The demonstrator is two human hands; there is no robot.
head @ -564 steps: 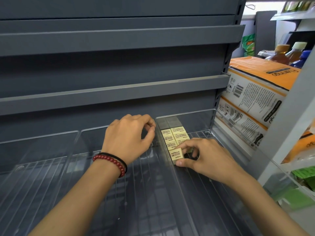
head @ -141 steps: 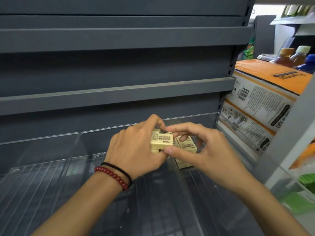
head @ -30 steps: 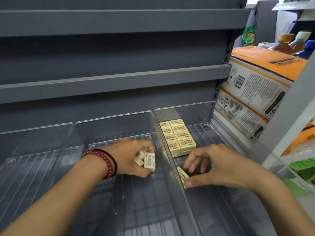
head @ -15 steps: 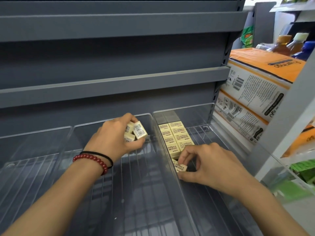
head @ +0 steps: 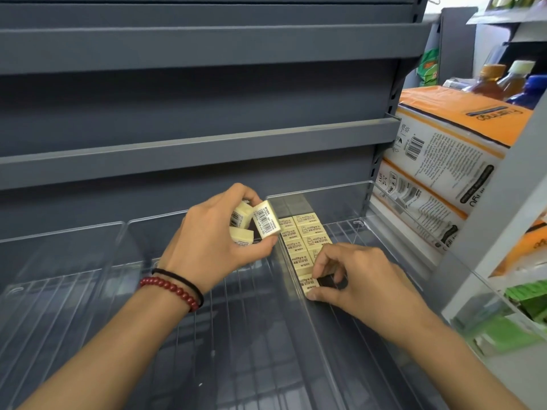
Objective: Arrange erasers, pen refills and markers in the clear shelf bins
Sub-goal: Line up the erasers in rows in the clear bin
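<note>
Item 1. Left hand [head: 207, 247]: we log it raised over the middle clear bin [head: 189, 216], fingers and thumb curled round three cream erasers [head: 266, 225]. One shows its barcode side to us, the other two sit behind and below it. Wrist carries a red bead bracelet [head: 170, 289] and a black band [head: 180, 278].

Item 2. Right hand [head: 364, 281]: down inside the right clear bin [head: 331, 187], thumb and forefinger pinching one eraser [head: 307, 284]. That eraser lies label up at the front end of the left column, close to the bin's left wall. We can't tell whether it touches the eraser behind.

Item 3. Stocked erasers [head: 305, 236]: same right bin, two columns side by side, labels up, running front to back along the left wall. The front of the right column is hidden by the right hand, so we give no qty.

Item 4. Left clear bin [head: 59, 232]: beside the middle one.

Item 5. Grey shelves [head: 207, 149]: two tiers above the bins.

Item 6. Misc. at right: stacked orange-and-white boxes [head: 444, 149] just beside the shelf unit, bottles [head: 503, 81] behind them, green packs [head: 527, 297] lower down.
</note>
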